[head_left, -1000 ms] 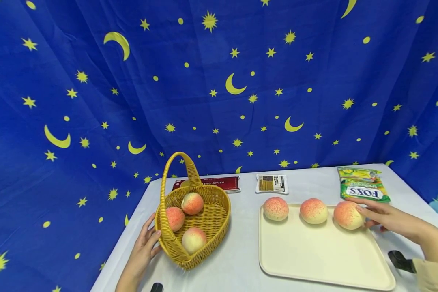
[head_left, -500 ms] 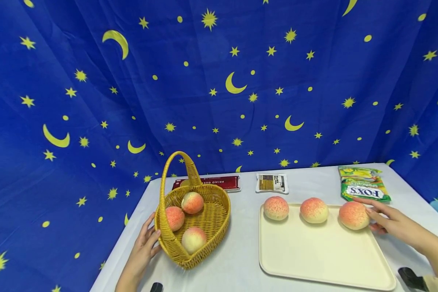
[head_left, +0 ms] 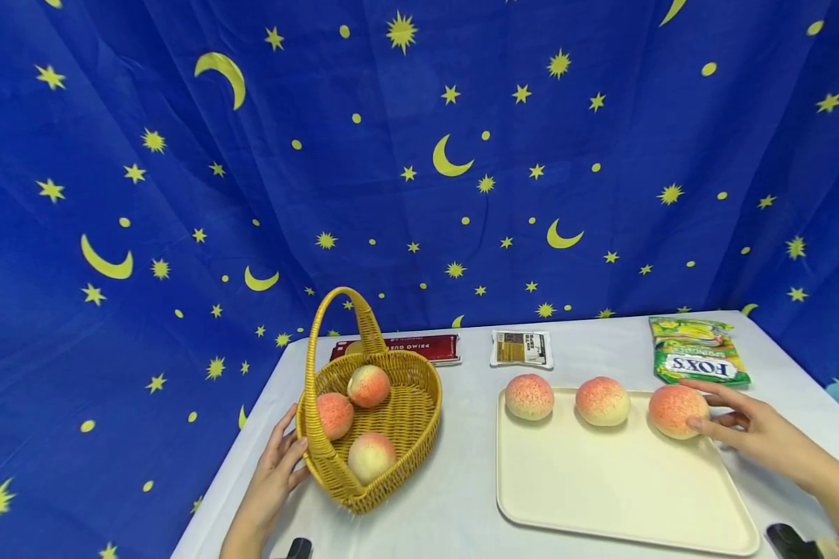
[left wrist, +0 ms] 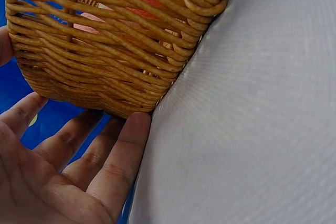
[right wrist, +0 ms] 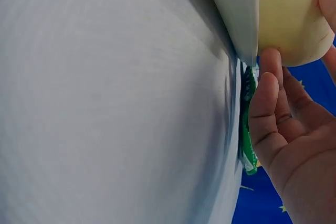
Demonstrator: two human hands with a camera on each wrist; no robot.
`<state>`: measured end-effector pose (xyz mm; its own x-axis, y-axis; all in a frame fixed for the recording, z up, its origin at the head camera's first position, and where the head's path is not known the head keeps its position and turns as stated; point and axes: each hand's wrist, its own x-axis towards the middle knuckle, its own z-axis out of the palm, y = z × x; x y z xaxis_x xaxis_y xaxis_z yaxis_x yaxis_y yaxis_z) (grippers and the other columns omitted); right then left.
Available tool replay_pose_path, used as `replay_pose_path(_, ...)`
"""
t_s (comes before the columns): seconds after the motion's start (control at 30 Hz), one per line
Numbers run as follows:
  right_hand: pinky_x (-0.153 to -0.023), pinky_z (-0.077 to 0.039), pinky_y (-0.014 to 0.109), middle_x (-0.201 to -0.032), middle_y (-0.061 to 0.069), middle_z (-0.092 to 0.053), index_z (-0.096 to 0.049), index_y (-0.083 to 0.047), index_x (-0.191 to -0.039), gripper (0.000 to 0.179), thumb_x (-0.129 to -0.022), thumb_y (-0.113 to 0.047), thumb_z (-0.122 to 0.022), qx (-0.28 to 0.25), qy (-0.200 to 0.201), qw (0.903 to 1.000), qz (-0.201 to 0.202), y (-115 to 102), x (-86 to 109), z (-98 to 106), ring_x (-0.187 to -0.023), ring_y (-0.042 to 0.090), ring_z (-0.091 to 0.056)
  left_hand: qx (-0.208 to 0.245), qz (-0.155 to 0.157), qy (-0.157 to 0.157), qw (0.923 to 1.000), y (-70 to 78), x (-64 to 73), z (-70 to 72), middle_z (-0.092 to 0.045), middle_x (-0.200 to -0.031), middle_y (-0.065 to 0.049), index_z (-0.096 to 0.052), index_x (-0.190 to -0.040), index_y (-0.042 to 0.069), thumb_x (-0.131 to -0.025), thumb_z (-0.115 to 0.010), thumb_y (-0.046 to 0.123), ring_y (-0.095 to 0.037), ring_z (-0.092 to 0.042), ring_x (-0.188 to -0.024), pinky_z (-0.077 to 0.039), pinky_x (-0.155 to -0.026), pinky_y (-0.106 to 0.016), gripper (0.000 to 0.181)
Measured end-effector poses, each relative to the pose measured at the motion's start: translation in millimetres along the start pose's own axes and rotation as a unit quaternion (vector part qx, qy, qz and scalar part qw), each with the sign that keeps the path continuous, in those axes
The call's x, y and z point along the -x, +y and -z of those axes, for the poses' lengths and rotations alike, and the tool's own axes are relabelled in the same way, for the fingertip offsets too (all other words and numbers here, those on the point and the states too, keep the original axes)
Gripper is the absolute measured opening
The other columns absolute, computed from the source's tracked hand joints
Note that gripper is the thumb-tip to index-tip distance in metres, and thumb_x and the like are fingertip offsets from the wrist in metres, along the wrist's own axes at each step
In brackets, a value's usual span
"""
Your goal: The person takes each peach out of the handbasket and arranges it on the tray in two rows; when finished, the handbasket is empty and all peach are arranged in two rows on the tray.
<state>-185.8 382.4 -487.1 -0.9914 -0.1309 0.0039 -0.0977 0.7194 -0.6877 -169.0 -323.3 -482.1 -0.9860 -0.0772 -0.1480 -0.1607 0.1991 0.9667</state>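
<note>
In the head view, my left hand (head_left: 271,475) rests against the outer left side of a yellow wicker basket (head_left: 419,446). The left wrist view shows its fairly straight fingers (left wrist: 118,171) touching the weave. Inside the basket lie three peaches: one upper (head_left: 369,387), one left (head_left: 335,416), one lower (head_left: 372,458). My right hand (head_left: 762,431) holds a peach (head_left: 674,411) at the top right corner of a cream tray (head_left: 615,489), thumb in front and index finger behind. Two more peaches, one left (head_left: 529,397) and one middle (head_left: 602,401), sit along the tray's far edge.
Behind the basket lies a dark red packet (head_left: 426,348), partly hidden. A small white-edged packet (head_left: 521,349) and a green FOX'S bag (head_left: 699,353) lie along the back of the white table (head_left: 461,481). A blue star-and-moon curtain (head_left: 391,194) hangs behind.
My right hand has shifted the right-hand peach slightly to the right on the tray; then the thumb has moved across its front. The left hand and basket stay still.
</note>
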Motion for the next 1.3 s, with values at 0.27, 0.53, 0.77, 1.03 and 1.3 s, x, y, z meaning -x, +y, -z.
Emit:
replay_pose_path(0.27,-0.071,-0.057,0.024,-0.145,0.045,-0.052,-0.039,0.0,-0.161,0.069,-0.108,-0.033,-0.068,0.006,-0.015,0.9999,0.0,-4.9,-7.6,1.4,-0.095,0.009,-0.071,0.0,0.001,0.002,1.0,-1.5,-0.3,1.7,-0.026,-0.175,-0.024,-0.009,-0.175,0.033,-0.113,-0.054,0.046,-0.004,-0.055,-0.133,-0.06,-0.107,-0.038,0.077)
replay_pose_path(0.53,-0.071,-0.058,0.022,-0.138,0.024,-0.068,-0.049,-0.002,-0.157,0.061,-0.106,-0.028,-0.07,0.031,0.007,0.9988,0.037,-4.5,-5.6,10.1,-0.099,-0.01,-0.062,0.003,-0.004,0.001,1.0,-0.2,-0.9,-2.5,-0.024,-0.176,-0.025,-0.009,-0.175,0.032,-0.113,-0.053,0.045,-0.041,-0.037,-0.156,-0.056,-0.113,-0.05,0.077)
replay_pose_path(0.77,-0.071,-0.054,0.013,-0.124,-0.053,-0.04,-0.061,0.0,-0.144,0.047,-0.102,-0.017,-0.075,0.026,0.102,0.9884,0.11,-22.7,-13.8,23.8,-0.099,-0.024,-0.052,-0.002,-0.011,0.01,0.9999,0.1,-0.5,-3.5,-0.029,-0.174,-0.023,-0.013,-0.174,0.032,-0.113,-0.054,0.043,-0.029,-0.047,-0.149,-0.059,-0.11,-0.044,0.075)
replay_pose_path(1.03,-0.081,-0.057,0.009,-0.124,-0.034,-0.065,-0.054,-0.009,-0.154,0.049,-0.106,-0.006,-0.066,-0.069,0.078,0.9791,0.175,-83.3,-28.5,29.5,-0.106,-0.012,-0.068,-0.002,-0.016,0.007,0.9998,-0.7,-1.2,-2.5,-0.029,-0.174,-0.024,-0.012,-0.174,0.032,-0.113,-0.054,0.041,0.0,-0.057,-0.127,-0.061,-0.104,-0.035,0.075)
replay_pose_path(1.3,-0.083,-0.064,0.029,-0.123,-0.002,-0.076,-0.041,-0.011,-0.16,0.051,-0.114,-0.03,-0.054,-0.156,-0.015,0.9824,0.101,-160.9,-56.1,13.0,-0.104,0.007,-0.077,0.001,-0.022,0.0,0.9998,-2.2,-0.3,-1.1,-0.029,-0.173,-0.025,-0.011,-0.175,0.032,-0.114,-0.053,0.038,0.004,-0.057,-0.123,-0.06,-0.1,-0.03,0.074)
